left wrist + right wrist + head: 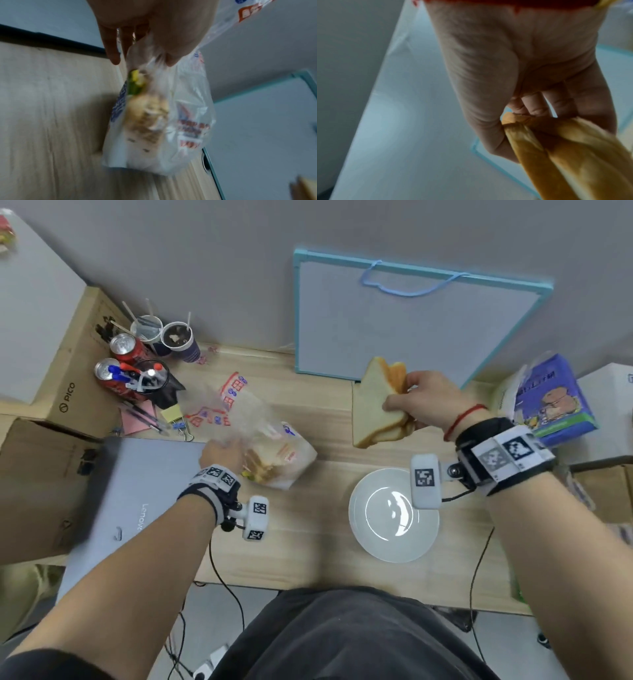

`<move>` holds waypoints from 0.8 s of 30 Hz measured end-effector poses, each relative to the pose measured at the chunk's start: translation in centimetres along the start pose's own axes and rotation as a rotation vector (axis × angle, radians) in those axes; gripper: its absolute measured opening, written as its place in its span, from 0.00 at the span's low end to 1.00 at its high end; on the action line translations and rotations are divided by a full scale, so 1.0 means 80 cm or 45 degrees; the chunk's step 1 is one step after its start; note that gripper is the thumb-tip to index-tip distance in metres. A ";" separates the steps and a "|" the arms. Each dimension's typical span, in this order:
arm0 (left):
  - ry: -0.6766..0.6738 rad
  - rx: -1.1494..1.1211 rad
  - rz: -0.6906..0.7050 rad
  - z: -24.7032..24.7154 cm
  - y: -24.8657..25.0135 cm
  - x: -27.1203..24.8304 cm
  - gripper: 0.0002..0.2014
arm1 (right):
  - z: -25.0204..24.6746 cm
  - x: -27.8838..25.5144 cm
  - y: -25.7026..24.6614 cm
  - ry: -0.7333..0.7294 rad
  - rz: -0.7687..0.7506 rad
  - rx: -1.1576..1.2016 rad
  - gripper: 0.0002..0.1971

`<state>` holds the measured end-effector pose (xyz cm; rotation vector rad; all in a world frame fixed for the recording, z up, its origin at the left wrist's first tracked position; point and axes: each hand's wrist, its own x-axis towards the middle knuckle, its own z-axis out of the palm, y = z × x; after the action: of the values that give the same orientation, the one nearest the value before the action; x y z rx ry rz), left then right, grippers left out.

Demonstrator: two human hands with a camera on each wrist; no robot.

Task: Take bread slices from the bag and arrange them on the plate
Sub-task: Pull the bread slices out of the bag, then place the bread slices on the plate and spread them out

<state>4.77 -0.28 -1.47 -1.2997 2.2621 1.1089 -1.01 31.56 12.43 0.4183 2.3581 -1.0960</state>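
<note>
My right hand (pixel 411 402) grips a small stack of white bread slices (pixel 375 405) in the air, beyond the white plate (pixel 363 529) and in front of the whiteboard. In the right wrist view thumb and fingers (pixel 537 106) pinch the golden crusts of the bread slices (pixel 556 155). The plate holds nothing. My left hand (pixel 222 451) pinches the clear printed bread bag (pixel 274 453) near its mouth; the bag (pixel 163 121) rests on the wooden table with more bread inside. Its open top stands up to the left of centre.
A blue-framed whiteboard (pixel 411 320) leans on the wall behind. Soda cans (pixel 125 347), cups (pixel 178 340) and a pen holder (pixel 150 378) crowd the back left. A grey laptop (pixel 137 501) lies left, a blue package (pixel 548 398) right. Cardboard boxes (pixel 68 378) flank the table.
</note>
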 end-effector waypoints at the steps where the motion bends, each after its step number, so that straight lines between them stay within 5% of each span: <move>1: -0.007 -0.002 -0.083 -0.005 -0.009 0.011 0.42 | 0.011 0.004 0.012 -0.033 0.027 -0.025 0.15; 3: -0.044 -0.058 -0.252 -0.015 -0.035 0.028 0.46 | 0.033 0.010 0.033 -0.098 0.074 -0.039 0.16; 6: -0.318 -0.016 -0.392 -0.026 -0.052 0.005 0.31 | 0.058 0.011 0.059 -0.163 0.124 -0.020 0.17; 11: -0.713 0.106 -0.368 -0.007 -0.051 -0.058 0.09 | 0.075 0.006 0.083 -0.226 0.106 0.077 0.11; 16: -0.968 -0.007 0.107 0.051 0.006 -0.112 0.28 | 0.058 -0.015 0.098 -0.289 0.044 0.290 0.14; 21: -1.309 -0.309 0.073 0.125 0.037 -0.161 0.41 | 0.021 -0.033 0.141 -0.411 0.040 0.507 0.14; 24: -1.177 -0.397 0.089 0.156 0.040 -0.179 0.34 | 0.013 -0.027 0.177 -0.408 0.122 0.560 0.19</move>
<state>8.51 18.53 0.35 -0.5672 1.4787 1.6807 7.76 39.50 4.27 0.4619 1.7985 -1.5132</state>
